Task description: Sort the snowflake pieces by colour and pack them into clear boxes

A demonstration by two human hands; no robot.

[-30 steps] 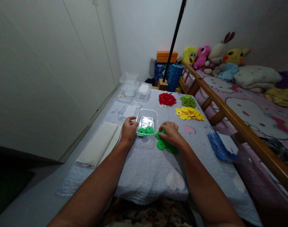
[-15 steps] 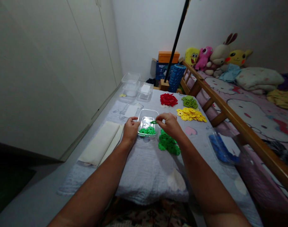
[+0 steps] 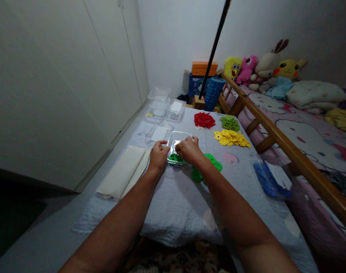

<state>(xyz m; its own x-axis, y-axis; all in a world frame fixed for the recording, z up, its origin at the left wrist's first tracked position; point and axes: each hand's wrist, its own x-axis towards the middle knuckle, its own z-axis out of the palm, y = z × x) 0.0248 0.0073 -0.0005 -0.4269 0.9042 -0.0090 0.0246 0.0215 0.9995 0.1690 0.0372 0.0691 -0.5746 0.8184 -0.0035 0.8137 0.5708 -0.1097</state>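
Observation:
A clear plastic container (image 3: pixel 180 132) stands on the cloth-covered table with green flower-shaped plastic pieces (image 3: pixel 174 158) at its near end. My left hand (image 3: pixel 158 155) is closed on the container's left rim. Over the container's right side, my right hand (image 3: pixel 189 150) reaches in with bent, pinched fingers. Its fingertips are inside the container, and anything between them is hidden. Beneath my right wrist, partly covered by it, lies a pile of green flower pieces (image 3: pixel 214 161) on the cloth.
Red pieces (image 3: pixel 204 120), light green pieces (image 3: pixel 230 123) and yellow pieces (image 3: pixel 232 138) lie in piles behind. A container of blue pieces (image 3: pixel 269 180) sits near the bed rail (image 3: pixel 275 138). Folded cloth (image 3: pixel 121 172), a clear lid (image 3: pixel 158 133) and stacked containers (image 3: pixel 159 99) are on the left.
My right hand has moved left, from the container's right rim into the container, with the green piece it pinched now out of sight. My left hand keeps its hold.

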